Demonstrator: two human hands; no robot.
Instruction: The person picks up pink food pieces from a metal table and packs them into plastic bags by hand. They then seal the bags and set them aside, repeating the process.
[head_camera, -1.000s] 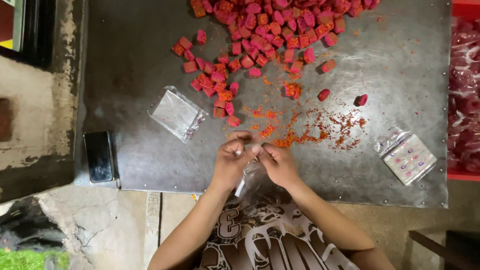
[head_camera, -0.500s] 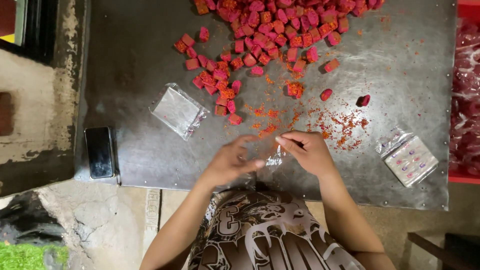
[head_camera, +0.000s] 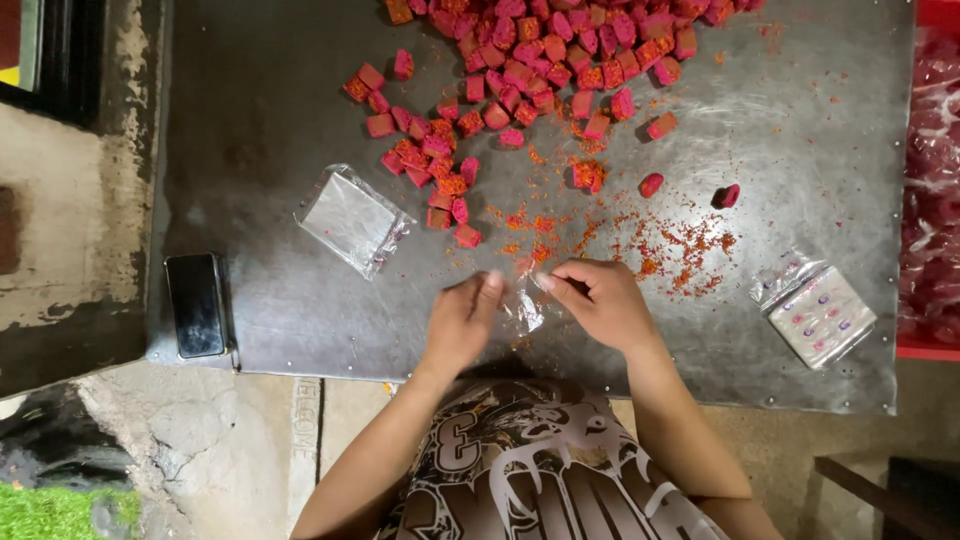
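— Grey sheet metal is what we work on, a riveted table (head_camera: 250, 100) scratched dull, with cracked concrete floor (head_camera: 180, 440) under its near edge. Where do we have our hands?

— Both sit at the near middle of the table. Our right hand (head_camera: 600, 305) pinches the top edge of a small clear bag (head_camera: 523, 305) between thumb and fingertips. Our left hand (head_camera: 462, 322) has its fingers laid flat against the bag's other side, touching rather than clenched, as if to spread the mouth.

— So the bag hangs between the two hands?

— Yes, just above the metal, crumpled and see-through; we cannot tell whether anything is in it.

— Why so close to the crumbs?

— Probably because the red and orange crumbs (head_camera: 640, 240) lie just beyond our fingers, and the heap of red-pink cubes (head_camera: 540, 60) spreads from the far edge down towards us, within reach. Two loose pieces (head_camera: 690, 190) sit apart on the right.

— And the rest?

— A stack of empty clear bags (head_camera: 350, 220) lies to the left, near our left hand. A packet of small printed labels (head_camera: 820, 315) rests to the right, and a dark phone (head_camera: 197, 303) lies at the left edge, well away from the crumbs.
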